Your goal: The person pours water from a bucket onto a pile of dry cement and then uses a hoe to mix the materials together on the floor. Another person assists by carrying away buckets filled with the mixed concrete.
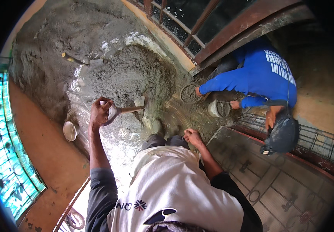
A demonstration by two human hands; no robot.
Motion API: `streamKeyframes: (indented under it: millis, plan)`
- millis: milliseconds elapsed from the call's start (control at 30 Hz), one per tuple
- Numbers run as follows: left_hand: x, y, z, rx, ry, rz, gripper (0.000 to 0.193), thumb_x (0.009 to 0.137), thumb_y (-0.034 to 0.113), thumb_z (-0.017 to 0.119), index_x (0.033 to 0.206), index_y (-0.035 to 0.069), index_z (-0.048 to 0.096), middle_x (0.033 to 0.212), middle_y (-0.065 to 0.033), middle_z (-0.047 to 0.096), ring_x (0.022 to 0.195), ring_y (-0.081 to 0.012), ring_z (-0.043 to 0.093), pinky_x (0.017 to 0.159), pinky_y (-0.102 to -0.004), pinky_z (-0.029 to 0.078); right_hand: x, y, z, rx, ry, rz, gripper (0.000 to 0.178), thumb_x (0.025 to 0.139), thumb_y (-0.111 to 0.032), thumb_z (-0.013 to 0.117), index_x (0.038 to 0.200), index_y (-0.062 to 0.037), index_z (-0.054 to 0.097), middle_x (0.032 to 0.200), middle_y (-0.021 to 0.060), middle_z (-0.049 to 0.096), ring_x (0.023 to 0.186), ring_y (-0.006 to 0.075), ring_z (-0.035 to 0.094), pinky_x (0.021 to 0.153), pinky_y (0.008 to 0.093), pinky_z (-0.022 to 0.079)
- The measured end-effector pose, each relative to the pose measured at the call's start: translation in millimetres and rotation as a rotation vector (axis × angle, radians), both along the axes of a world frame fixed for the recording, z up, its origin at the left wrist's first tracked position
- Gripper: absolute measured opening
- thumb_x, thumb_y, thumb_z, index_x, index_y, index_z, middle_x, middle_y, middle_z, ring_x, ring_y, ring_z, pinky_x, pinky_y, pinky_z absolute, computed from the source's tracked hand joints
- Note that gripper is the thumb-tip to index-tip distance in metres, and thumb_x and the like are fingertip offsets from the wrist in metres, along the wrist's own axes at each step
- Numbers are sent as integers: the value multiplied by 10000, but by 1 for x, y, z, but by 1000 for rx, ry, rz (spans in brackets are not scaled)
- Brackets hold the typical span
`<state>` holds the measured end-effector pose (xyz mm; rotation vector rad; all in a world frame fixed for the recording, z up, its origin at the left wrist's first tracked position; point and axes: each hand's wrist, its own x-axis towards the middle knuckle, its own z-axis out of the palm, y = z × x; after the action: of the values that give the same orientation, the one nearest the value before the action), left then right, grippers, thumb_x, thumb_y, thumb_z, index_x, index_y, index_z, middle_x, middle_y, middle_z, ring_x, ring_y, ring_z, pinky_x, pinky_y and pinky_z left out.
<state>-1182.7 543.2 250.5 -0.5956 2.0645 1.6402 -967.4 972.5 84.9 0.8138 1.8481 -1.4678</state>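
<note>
My left hand [100,112] is wrapped round the pale grip of a shovel [130,110]. Its short wooden shaft points right, and its metal end rests at the near edge of a heap of wet grey mortar [130,73]. My right hand [193,137] hangs beside my right thigh with its fingers curled in, and no object shows in it. Farther right, a co-worker in a blue shirt [248,79] bends down with one hand at a mortar-filled bucket [190,94] and the other at a second, tilted bucket [218,108] holding mortar.
Beyond the heap on the left lies a tool with a yellowish handle [72,58]. A pale bucket [70,131] stands by the orange wall [39,116]. A barred window frame [186,29] borders the far side. At right are a steel rebar cage [314,135] and a patterned metal panel [271,185].
</note>
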Motion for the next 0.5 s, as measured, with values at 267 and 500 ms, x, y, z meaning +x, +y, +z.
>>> streamKeyframes:
  millis: [267,500]
  plan:
    - [4,17,1,6,5,-3,119,872,154,671,913,57,616,580,14,489,416,-60,406,355,-233,299,83,59,-44,107,-80,29,220,931,-239,568,914,-23,608,675,41,616,537,132,555,488,304,454]
    - [27,62,-1,-39,5,-58,156,863,225,673,850,114,564,509,63,400,354,-40,315,313,-239,240,236,173,-166,-848,-150,-572,189,781,-189,610,912,-59,569,756,100,590,544,226,572,435,340,408]
